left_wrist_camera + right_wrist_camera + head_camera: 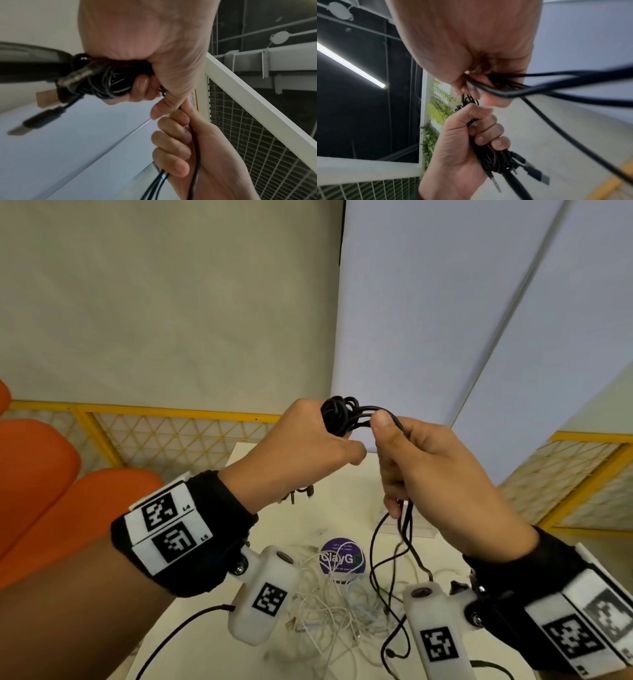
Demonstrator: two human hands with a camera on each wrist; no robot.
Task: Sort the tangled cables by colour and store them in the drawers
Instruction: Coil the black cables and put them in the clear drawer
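The left hand (301, 450), at the centre of the head view, is closed in a fist round a coiled bundle of black cables (337, 414), whose loops poke out above the knuckles; in the left wrist view the coil (109, 79) fills the curled fingers and a USB plug (37, 120) hangs from it at lower left. Touching it on the right, the right hand (424, 470) pinches the strands leaving the coil between thumb and forefinger, its other fingers curled round the black strands (406, 529) that drop from its underside to the surface (191, 642). Below the hands, at lower centre, a tangle of white cables (329, 607) lies on the surface, next to a round purple sticker (342, 556). The surface's left edge borders orange seats (51, 481); its far edge meets a yellow-framed mesh partition (171, 429). A white box (407, 525) stands at the far right behind the hanging strands.
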